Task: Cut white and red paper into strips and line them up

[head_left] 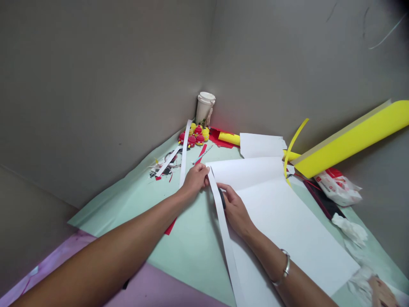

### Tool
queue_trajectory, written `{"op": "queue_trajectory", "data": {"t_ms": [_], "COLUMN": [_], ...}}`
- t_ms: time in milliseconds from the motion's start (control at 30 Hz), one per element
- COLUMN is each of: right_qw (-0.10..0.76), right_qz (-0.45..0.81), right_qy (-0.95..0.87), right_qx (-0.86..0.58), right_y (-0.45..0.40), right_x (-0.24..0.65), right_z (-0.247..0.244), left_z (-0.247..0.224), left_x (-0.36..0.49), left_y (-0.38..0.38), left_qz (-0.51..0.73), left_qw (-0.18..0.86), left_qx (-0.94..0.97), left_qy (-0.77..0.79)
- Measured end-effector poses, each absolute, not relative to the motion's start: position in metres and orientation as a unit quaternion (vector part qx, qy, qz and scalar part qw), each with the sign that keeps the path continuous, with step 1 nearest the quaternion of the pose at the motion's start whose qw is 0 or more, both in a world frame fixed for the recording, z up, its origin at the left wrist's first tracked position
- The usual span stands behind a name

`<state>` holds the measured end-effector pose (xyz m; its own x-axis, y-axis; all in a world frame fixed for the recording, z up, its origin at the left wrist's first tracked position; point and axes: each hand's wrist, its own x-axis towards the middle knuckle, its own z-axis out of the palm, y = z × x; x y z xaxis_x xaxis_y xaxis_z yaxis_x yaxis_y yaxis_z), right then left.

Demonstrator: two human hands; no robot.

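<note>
A large white sheet of paper (287, 221) lies on the pale green table cover, with a long narrow strip (220, 213) along its left edge standing slightly raised. My left hand (195, 178) pinches the far end of this strip between thumb and fingers. Just to the right, my right hand (234, 209) is closed around the black handle of scissors (221, 198); their blades are mostly hidden behind the strip. Beside my left hand, a loose white strip (184, 153) stretches toward the wall. Red paper strips lie near and partly under my left forearm.
A white lidded cup (205, 107) stands in the corner behind several small red and yellow ornaments (194, 136). Scraps (166, 166) lie at left. A yellow board or folded sheet (351, 140) leans at right above a tissue pack (338, 187). Grey walls close in both sides.
</note>
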<state>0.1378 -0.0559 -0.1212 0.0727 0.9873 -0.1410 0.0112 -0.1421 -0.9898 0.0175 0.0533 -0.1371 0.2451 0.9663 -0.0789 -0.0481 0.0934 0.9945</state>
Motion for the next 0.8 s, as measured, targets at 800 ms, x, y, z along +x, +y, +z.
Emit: {"op": "queue_trajectory", "data": {"t_ms": [800], "right_qw": [0.477], "right_qz": [0.509], "right_qy": [-0.462], "right_qx": [-0.548], "right_y": [-0.0541], "right_x": [0.1416], "right_z": [-0.1281], "left_z": [-0.1380], "left_x": [0.0177], "left_y": [0.0546], "left_qz": [0.424], "left_qw": [0.598], "left_qx": [0.516], "left_qy": [0.443]}}
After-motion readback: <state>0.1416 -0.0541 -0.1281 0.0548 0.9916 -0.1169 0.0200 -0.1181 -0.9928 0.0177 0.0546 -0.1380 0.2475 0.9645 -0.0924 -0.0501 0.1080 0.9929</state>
